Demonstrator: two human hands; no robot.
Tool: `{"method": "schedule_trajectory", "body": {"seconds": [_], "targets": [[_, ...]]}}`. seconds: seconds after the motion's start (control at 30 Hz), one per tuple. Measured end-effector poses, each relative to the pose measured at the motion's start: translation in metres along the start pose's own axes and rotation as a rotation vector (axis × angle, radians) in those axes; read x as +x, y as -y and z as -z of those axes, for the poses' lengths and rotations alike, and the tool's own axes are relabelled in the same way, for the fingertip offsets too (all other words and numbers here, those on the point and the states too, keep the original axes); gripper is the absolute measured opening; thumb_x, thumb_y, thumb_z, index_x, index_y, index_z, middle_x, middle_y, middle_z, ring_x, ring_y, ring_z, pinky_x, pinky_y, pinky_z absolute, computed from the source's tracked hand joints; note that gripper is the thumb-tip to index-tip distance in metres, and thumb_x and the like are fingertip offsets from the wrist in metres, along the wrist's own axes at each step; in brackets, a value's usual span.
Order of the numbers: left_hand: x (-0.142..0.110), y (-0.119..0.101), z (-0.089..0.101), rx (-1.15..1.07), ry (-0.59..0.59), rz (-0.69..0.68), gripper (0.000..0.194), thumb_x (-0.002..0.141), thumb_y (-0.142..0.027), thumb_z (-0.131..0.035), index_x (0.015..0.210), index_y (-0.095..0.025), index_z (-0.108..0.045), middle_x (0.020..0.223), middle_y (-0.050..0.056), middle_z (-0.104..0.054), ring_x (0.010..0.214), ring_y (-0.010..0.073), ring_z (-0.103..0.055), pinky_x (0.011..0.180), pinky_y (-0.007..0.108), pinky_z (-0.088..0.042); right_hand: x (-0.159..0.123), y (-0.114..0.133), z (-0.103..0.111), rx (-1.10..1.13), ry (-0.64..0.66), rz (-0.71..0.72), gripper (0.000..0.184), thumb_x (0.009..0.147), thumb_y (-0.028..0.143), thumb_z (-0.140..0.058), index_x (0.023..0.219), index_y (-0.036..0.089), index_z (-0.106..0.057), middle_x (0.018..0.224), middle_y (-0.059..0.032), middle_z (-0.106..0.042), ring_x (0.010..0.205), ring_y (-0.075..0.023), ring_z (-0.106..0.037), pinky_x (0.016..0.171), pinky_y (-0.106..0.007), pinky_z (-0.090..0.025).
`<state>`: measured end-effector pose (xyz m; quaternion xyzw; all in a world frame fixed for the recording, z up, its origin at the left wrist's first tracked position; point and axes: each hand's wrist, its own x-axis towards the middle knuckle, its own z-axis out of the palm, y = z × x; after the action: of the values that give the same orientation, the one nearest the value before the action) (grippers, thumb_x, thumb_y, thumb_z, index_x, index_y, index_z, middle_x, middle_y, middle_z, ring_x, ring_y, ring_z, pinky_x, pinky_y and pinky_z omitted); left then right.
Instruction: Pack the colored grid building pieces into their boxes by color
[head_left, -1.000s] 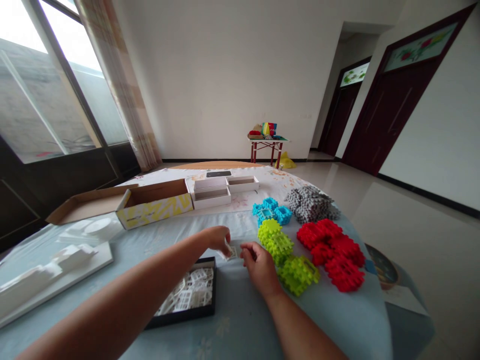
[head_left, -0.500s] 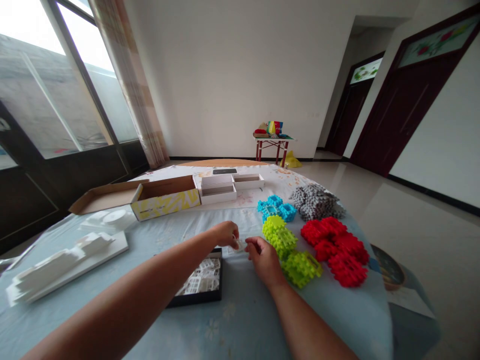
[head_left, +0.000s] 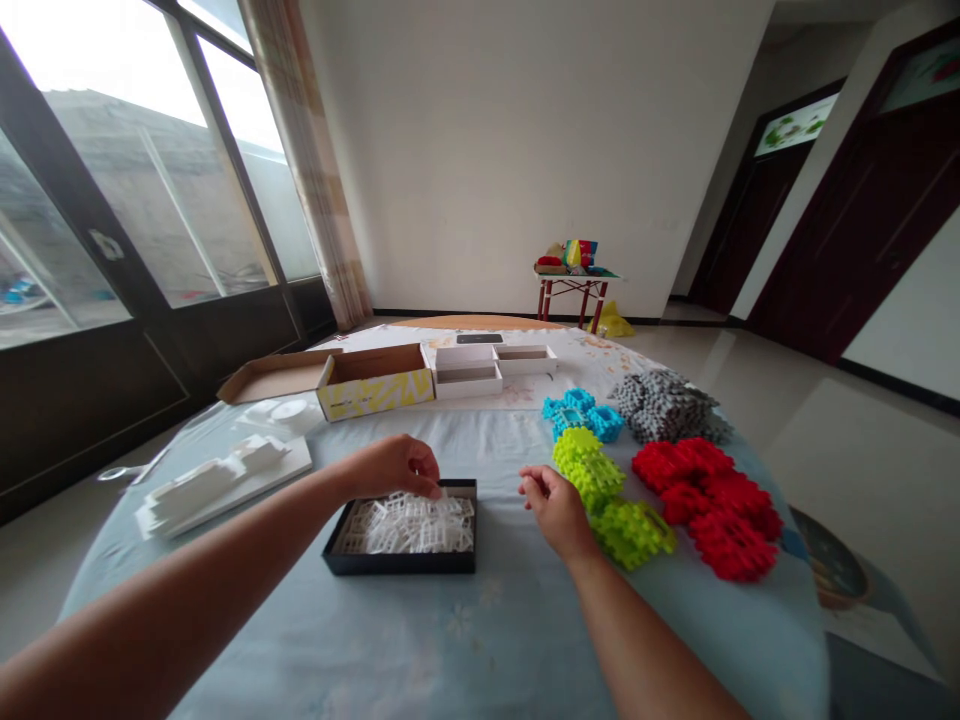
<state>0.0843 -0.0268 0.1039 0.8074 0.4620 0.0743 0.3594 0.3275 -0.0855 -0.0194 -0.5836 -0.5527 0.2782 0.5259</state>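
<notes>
A black box lid or tray (head_left: 475, 550) lies on the table in front of me, heaped with small white lattice-like plastic pieces (head_left: 409, 525). My left hand (head_left: 397, 466) hangs over its far side, fingers curled and closed, with a white piece seemingly at the fingertips. To the right of the tray, my right hand (head_left: 556, 502) is raised above the cloth with its fingers bent and the thumb pressed against them. Whatever it may hold is hidden. Lime-green interlocking plastic blocks (head_left: 589, 470) sit right beside that hand.
Red blocks (head_left: 712, 500), blue blocks (head_left: 581, 413) and a grey block pile (head_left: 667, 405) stand at the right. Farther back are an open cardboard box (head_left: 379, 390), white small boxes (head_left: 469, 378) and a phone (head_left: 480, 339). White foam-like shapes (head_left: 225, 485) lie left.
My hands have parted from the small white piece they held together. The left hand has moved left over the tray; the right stays beside the green blocks. The view has turned left.
</notes>
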Motion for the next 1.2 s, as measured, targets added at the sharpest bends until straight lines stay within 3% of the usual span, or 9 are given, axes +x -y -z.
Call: {"method": "schedule_trajectory", "body": {"seconds": [0.1, 0.23, 0.33, 0.43, 0.63, 0.83, 0.93, 1.03, 1.2], "targets": [[-0.004, 0.011, -0.001, -0.028, -0.161, -0.031, 0.039, 0.050, -0.047, -0.074, 0.078, -0.020, -0.068, 0.068, -0.002, -0.063, 0.064, 0.0143, -0.056, 0.057, 0.022, -0.041, -0.002, 0.001, 0.001, -0.015, 0.006, -0.005, 0.029, 0.078, 0.036, -0.045, 0.088, 0.014, -0.061, 0.070, -0.0053, -0.067, 0.055, -0.0142, -0.060, 0.054, -0.024, -0.049], [-0.020, 0.035, -0.004, -0.092, -0.507, 0.000, 0.033, 0.064, -0.051, -0.061, 0.070, -0.019, -0.064, 0.067, 0.000, -0.060, 0.067, 0.0157, -0.055, 0.065, 0.027, -0.043, -0.007, 0.004, 0.000, -0.075, 0.053, 0.026, 0.031, 0.079, 0.040, -0.045, 0.090, 0.015, -0.061, 0.072, -0.0054, -0.068, 0.057, -0.0151, -0.062, 0.057, -0.025, -0.049], [-0.041, 0.061, -0.018, -0.162, -0.787, 0.046, 0.036, 0.073, -0.051, -0.049, 0.081, -0.019, -0.061, 0.084, 0.004, -0.062, 0.082, 0.0186, -0.057, 0.075, 0.031, -0.044, -0.015, 0.009, -0.003, -0.143, 0.160, 0.094, 0.032, 0.080, 0.042, -0.047, 0.092, 0.017, -0.063, 0.079, -0.0065, -0.069, 0.068, -0.0173, -0.064, 0.065, -0.026, -0.050], [-0.061, 0.082, -0.037, -0.247, -0.934, 0.101, 0.039, 0.074, -0.050, -0.047, 0.094, -0.019, -0.060, 0.099, 0.008, -0.062, 0.096, 0.0223, -0.056, 0.084, 0.036, -0.043, -0.024, 0.016, -0.010, -0.154, 0.267, 0.150, 0.035, 0.081, 0.044, -0.047, 0.098, 0.018, -0.063, 0.092, -0.0078, -0.068, 0.081, -0.0192, -0.064, 0.073, -0.027, -0.050], [-0.067, 0.081, -0.064, -0.464, -0.928, 0.161, 0.046, 0.083, -0.049, -0.036, 0.107, -0.015, -0.057, 0.109, 0.013, -0.063, 0.104, 0.0244, -0.056, 0.084, 0.036, -0.045, -0.036, 0.025, -0.020, -0.148, 0.357, 0.153, 0.042, 0.081, 0.047, -0.048, 0.107, 0.017, -0.061, 0.109, -0.0094, -0.064, 0.102, -0.0218, -0.058, 0.087, -0.030, -0.048], [-0.045, 0.067, -0.075, -0.480, -0.841, 0.083, 0.049, 0.088, -0.049, -0.024, 0.108, -0.017, -0.056, 0.105, 0.010, -0.066, 0.100, 0.0211, -0.060, 0.078, 0.031, -0.048, -0.028, 0.013, -0.015, -0.188, 0.243, 0.105, 0.048, 0.079, 0.050, -0.048, 0.108, 0.015, -0.061, 0.112, -0.0108, -0.063, 0.107, -0.0231, -0.056, 0.091, -0.031, -0.046], [-0.038, 0.079, -0.059, -0.366, -0.850, 0.069, 0.045, 0.087, -0.046, -0.028, 0.106, -0.018, -0.056, 0.103, 0.009, -0.066, 0.098, 0.0207, -0.060, 0.078, 0.032, -0.048, -0.024, 0.006, -0.013, -0.186, 0.217, 0.083, 0.046, 0.080, 0.050, -0.046, 0.107, 0.016, -0.061, 0.110, -0.0097, -0.063, 0.105, -0.0225, -0.057, 0.090, -0.031, -0.047], [-0.043, 0.104, -0.024, -0.160, -0.936, 0.113, 0.037, 0.080, -0.039, -0.045, 0.110, -0.020, -0.053, 0.114, 0.009, -0.059, 0.109, 0.0223, -0.052, 0.092, 0.036, -0.039, -0.023, 0.002, -0.014, -0.188, 0.195, 0.083, 0.044, 0.080, 0.050, -0.047, 0.104, 0.017, -0.062, 0.109, -0.0091, -0.064, 0.104, -0.0228, -0.058, 0.089, -0.031, -0.048], [-0.075, 0.160, 0.045, 0.171, -1.028, 0.392, 0.055, 0.075, -0.033, -0.048, 0.126, -0.014, -0.040, 0.137, 0.018, -0.036, 0.129, 0.0338, -0.025, 0.101, 0.052, -0.018, -0.022, -0.002, -0.017, -0.198, 0.168, 0.102, 0.041, 0.079, 0.051, -0.047, 0.099, 0.019, -0.064, 0.103, -0.0089, -0.067, 0.099, -0.0239, -0.060, 0.086, -0.031, -0.049]]}}
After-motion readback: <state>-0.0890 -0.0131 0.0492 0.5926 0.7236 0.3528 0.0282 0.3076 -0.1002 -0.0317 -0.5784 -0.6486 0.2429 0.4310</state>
